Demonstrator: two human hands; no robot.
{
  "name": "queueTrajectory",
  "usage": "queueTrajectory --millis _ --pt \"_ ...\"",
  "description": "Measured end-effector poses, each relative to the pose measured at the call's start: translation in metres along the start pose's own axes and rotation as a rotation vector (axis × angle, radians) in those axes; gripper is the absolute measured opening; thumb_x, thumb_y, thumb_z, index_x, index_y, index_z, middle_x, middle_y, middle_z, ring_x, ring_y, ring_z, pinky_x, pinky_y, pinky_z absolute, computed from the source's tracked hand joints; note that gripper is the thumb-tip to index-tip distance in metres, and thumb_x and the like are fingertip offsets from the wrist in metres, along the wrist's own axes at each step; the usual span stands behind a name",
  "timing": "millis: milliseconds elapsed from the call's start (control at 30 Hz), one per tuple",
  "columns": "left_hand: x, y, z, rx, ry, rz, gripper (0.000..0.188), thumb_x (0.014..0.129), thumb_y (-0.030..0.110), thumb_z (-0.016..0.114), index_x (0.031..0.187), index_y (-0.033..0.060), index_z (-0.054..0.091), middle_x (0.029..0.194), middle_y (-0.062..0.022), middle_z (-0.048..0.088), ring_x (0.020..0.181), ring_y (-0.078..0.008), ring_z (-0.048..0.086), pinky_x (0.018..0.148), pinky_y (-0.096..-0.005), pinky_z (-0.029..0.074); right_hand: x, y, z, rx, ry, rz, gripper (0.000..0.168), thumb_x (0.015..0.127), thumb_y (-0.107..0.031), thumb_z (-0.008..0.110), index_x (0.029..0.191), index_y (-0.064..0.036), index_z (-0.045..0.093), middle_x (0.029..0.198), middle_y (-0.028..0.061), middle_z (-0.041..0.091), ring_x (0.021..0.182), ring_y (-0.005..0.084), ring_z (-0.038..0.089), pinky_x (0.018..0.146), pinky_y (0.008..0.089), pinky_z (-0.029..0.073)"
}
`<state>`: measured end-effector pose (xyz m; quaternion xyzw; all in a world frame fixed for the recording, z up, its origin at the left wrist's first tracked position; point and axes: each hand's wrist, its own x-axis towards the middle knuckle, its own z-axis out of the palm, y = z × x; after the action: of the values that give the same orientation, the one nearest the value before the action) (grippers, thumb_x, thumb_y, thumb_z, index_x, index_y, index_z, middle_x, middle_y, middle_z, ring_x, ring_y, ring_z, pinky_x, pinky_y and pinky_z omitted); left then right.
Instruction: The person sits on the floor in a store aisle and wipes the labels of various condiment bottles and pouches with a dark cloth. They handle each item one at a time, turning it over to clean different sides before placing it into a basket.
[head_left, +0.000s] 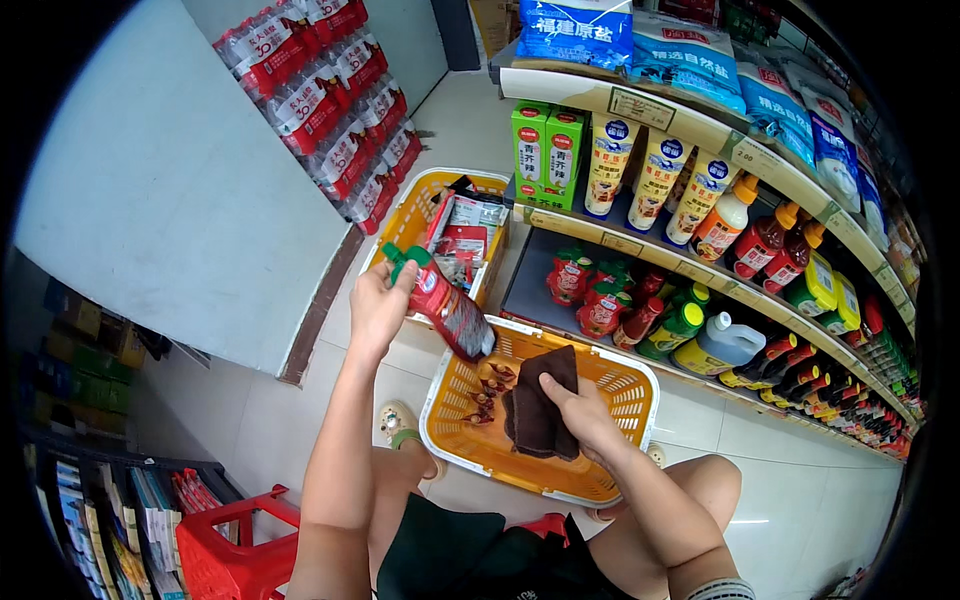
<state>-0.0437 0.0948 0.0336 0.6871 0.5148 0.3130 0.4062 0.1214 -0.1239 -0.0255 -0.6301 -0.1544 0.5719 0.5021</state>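
My left hand (384, 300) grips the green cap end of a red sauce bottle (454, 311), which tilts over the left rim of an orange plastic basket (645, 390). A folded dark brown cloth (541, 405) is held in my right hand (581, 412), above that basket. Inside the basket, at its left, lie several small red-and-clear packets (484, 397). Behind the bottle stands a second orange basket (405, 214), filled with packets and pouches. On the lowest shelf are red pouches with green caps (604, 307), beside bottles with green caps (673, 330).
Store shelving (517, 289) runs along the right, with tubes, sauce bottles and salt bags (686, 60). Shrink-wrapped drink bottles (322, 109) are stacked beside a pale panel (187, 187). A red plastic stool (232, 555) stands at the lower left, near another rack of goods.
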Motion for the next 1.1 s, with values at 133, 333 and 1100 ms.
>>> queueTrajectory --millis 133,333,1100 --pt "0.034 -0.028 0.021 -0.271 0.07 -0.089 0.027 0.09 0.012 0.06 0.105 -0.0092 0.054 0.082 -0.0159 0.065 0.066 -0.0229 0.068 0.059 -0.0313 0.058 0.0 -0.003 0.002 0.039 -0.028 -0.004 0.038 0.094 -0.025 0.059 0.116 0.005 0.057 0.107 0.0121 0.065 0.092 0.0172 0.062 0.079 0.0305 0.052" --pt "0.097 -0.113 0.067 -0.83 0.154 -0.24 0.029 0.09 0.004 0.054 0.113 -0.0061 0.041 0.099 -0.0185 0.06 0.08 -0.0277 0.067 0.071 -0.0337 0.059 0.002 -0.003 0.004 0.001 -0.028 0.021 0.036 0.094 -0.023 0.058 0.117 0.005 0.056 0.108 0.0124 0.064 0.092 0.0175 0.062 0.079 0.0302 0.052" --pt "0.049 -0.077 0.233 -0.076 -0.078 0.324 0.03 0.078 -0.003 0.054 0.108 -0.0033 0.059 0.104 -0.0193 0.063 0.09 -0.0297 0.064 0.083 -0.0366 0.05 0.003 -0.011 -0.024 0.221 0.099 0.023 0.037 0.095 -0.022 0.056 0.119 0.006 0.054 0.11 0.0118 0.063 0.095 0.0176 0.061 0.084 0.0307 0.05"
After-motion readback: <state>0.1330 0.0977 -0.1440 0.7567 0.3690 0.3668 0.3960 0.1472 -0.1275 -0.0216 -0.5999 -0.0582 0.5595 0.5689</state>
